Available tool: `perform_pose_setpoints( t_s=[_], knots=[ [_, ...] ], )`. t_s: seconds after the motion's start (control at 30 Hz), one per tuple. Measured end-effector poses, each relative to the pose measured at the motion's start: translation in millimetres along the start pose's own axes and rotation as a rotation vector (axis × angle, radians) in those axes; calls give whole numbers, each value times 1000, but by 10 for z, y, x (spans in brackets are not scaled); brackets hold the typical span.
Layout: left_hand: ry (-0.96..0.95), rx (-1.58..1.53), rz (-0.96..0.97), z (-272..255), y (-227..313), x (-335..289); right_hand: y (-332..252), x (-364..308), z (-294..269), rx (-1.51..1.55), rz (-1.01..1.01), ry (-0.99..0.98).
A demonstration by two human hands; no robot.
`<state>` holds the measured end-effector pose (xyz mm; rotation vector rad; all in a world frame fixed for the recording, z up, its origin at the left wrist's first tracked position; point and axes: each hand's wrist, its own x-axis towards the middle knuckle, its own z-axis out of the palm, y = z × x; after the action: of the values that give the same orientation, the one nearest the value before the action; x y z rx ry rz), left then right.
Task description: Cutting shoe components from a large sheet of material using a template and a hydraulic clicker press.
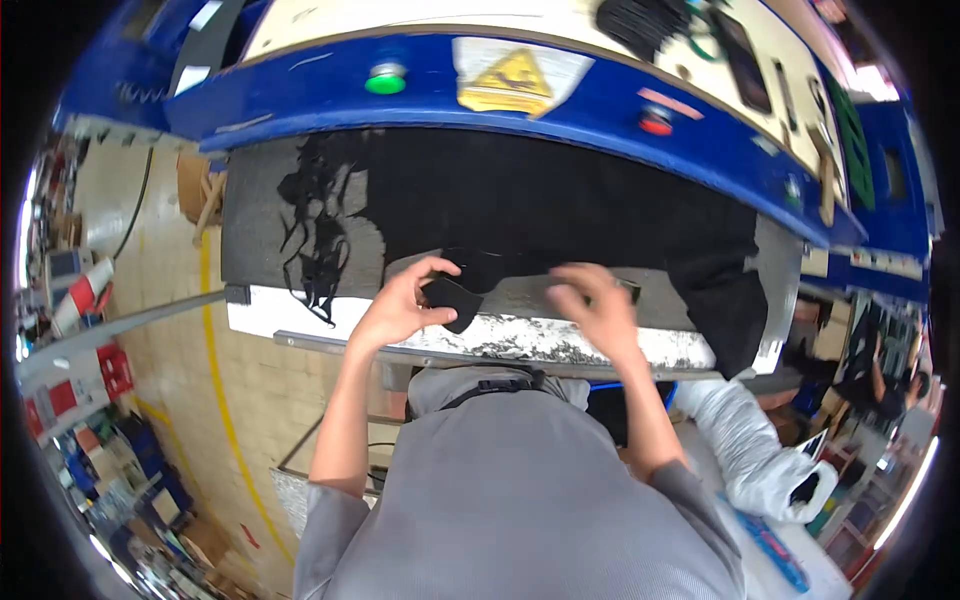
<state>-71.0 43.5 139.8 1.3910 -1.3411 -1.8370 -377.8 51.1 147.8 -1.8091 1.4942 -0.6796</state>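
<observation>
My left hand point(400, 308) is closed on a small black cut piece point(456, 303), pinched between thumb and fingers over the near edge of the work surface. Whether the piece is cloth or leather I cannot tell. My right hand point(603, 308), a little blurred, hovers over the grey surface with thumb and fingers apart and nothing visible between them. A small dark object point(631, 290) shows just beside its knuckles, partly hidden. Beyond both hands a large black sheet of material point(540, 200) lies spread across the grey worktop point(255, 225).
Thin black offcuts point(322, 235) lie tangled at the left, and black material point(728, 310) hangs over the near right edge. A blue machine beam point(330, 88) with a green button point(385, 78) and a red button point(657, 119) spans the far side. A plastic-wrapped roll point(745, 440) sits at my right.
</observation>
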Motion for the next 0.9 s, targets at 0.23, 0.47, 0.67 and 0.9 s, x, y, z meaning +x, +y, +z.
perform_pose_setpoints(
  t_s=[0.23,0.47,0.67,0.9],
  knots=[
    [103,-227,-58,668,-366,117,51,-300,711,959,488,-235],
    [86,240,-168,812,-672,-149,425,-543,976,709,503,-305],
    [211,653,105,336,-437,533,342,5,1306,679,573,-257],
    [324,700,333,235,-801,851,271,138,1502,610,731,-106]
  ],
)
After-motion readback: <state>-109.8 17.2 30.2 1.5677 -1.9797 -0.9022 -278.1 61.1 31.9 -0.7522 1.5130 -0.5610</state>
